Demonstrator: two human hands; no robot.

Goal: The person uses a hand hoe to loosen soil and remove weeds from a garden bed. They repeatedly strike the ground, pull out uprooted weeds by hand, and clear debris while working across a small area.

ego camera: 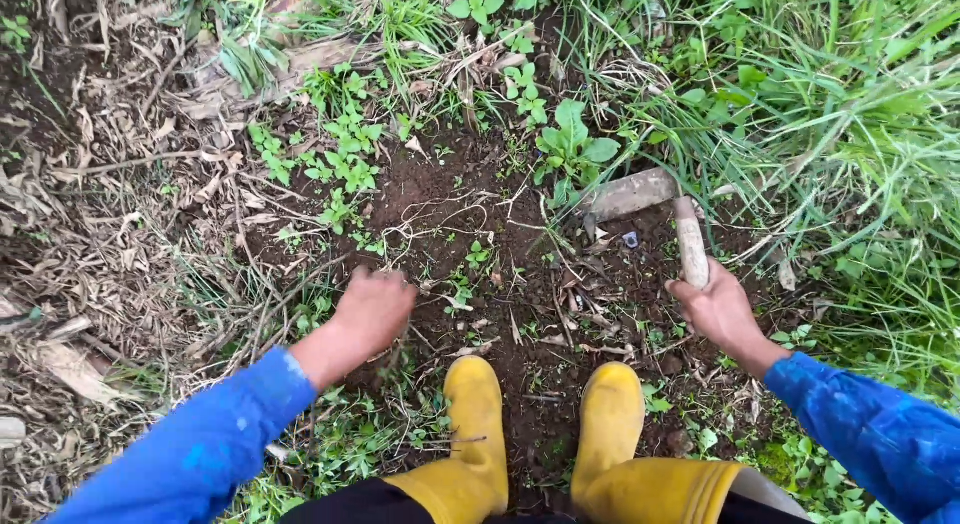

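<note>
From the head camera, the person is crouching over a patch of bare dark soil (470, 214), two yellow boots (478, 424) planted at its near edge. Blue sleeves (200, 449) are running in from both lower corners.

The left hand (372, 309) is reaching down to the soil at the patch's left side, fingers curled under and pressing into small green weeds (340, 164) and thin dry stems — whether it is actually pinching a plant or just resting on the ground cannot be told, since the fingertips are hidden. The right hand (722, 314) is wrapping fully closed around the wooden handle of a hoe (690, 239), whose flat, soil-caked blade (628, 194) is lying on the ground at the far right of the patch, pointing left toward a broad-leaved weed (575, 144).

Tall grass (850, 114) is crowding the right side; dry leaf litter (90, 234) is covering the left.

Judging by this, the step in hand looks like weeding: the left hand is gathering loosened growth while the tool is resting. The next move probably calls for a firm pinch low on the stems and a pull clear of the boots — or lifting the blade to chop at the remaining weeds along the far edge.
</note>
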